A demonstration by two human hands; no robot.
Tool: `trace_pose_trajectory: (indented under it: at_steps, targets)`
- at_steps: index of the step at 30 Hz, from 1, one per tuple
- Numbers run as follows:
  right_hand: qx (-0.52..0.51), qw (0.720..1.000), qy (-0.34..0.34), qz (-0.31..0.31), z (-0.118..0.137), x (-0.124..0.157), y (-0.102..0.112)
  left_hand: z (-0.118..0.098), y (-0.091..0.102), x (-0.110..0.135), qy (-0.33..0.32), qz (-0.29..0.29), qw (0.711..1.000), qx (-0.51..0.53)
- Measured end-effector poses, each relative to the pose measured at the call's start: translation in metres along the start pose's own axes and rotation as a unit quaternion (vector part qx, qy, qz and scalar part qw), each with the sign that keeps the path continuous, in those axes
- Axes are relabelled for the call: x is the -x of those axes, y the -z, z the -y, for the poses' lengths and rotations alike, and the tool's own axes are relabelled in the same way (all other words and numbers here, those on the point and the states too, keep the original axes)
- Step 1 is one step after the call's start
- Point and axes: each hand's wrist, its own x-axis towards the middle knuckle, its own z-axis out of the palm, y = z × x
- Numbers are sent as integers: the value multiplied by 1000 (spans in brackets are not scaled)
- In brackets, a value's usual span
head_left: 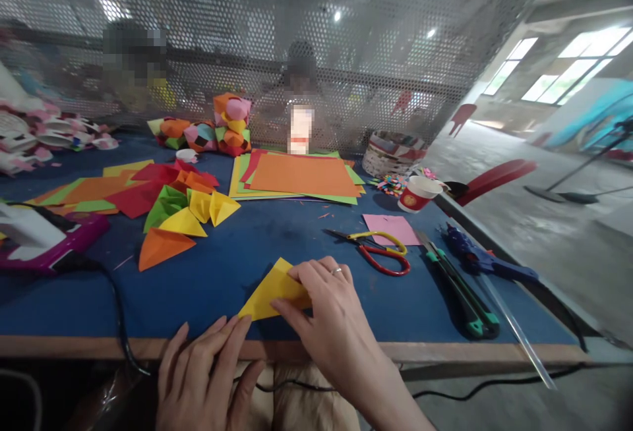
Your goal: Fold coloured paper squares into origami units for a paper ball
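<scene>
A folded yellow paper (pixel 270 291) lies near the table's front edge, its peak pointing away from me. Its right part is pinched between the thumb and fingers of my right hand (pixel 329 302), which wears a ring. My left hand (pixel 208 372) is open over the wooden edge, fingers stretched out, with the index fingertip at the paper's left corner. Beyond it, to the left, sit folded paper pieces: an orange one (pixel 165 247), yellow ones (pixel 217 207) and a green one (pixel 169 205). Scissors (pixel 380 256) with yellow and red handles rest to the right of my right hand.
A sheet stack (pixel 301 175) lies behind. Rightward are a pink paper (pixel 395 230), a utility knife (pixel 465 296), a glue gun (pixel 487 259) with a clear stick, a paper cup (pixel 418 195) and a woven basket (pixel 393 154). A purple power strip (pixel 79 236) trails a black cable (pixel 117 306) at left.
</scene>
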Motion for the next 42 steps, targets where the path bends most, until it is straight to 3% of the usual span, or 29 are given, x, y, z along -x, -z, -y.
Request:
trace_pose_trajectory:
  at_steps: [5,9,11,14,19,24,30,36,42]
  targets:
    - [-66,996,66,10,-3,15,3,2,9,1,17,4,999,48]
    - [-92,990,108,-3,-10,25,7,-1,20,-9,78,-48,991,97]
    - [-104,986,131,0,-11,28,7,-2,24,-16,40,-75,990,117]
    - [-113,982,149,17,-12,28,7,-3,25,-26,-70,-73,984,146]
    - [-110,982,155,18,-16,26,6,5,17,-34,-156,52,977,135]
    - [-125,979,161,13,-26,31,9,21,10,-36,-88,70,986,121]
    - [-132,984,122,-3,-29,38,11,30,9,-34,-111,111,981,113]
    - [-134,984,116,-10,-32,45,17,27,14,-34,-132,76,975,162]
    - [-115,988,106,-15,-32,48,20,16,11,-40,-21,54,979,194]
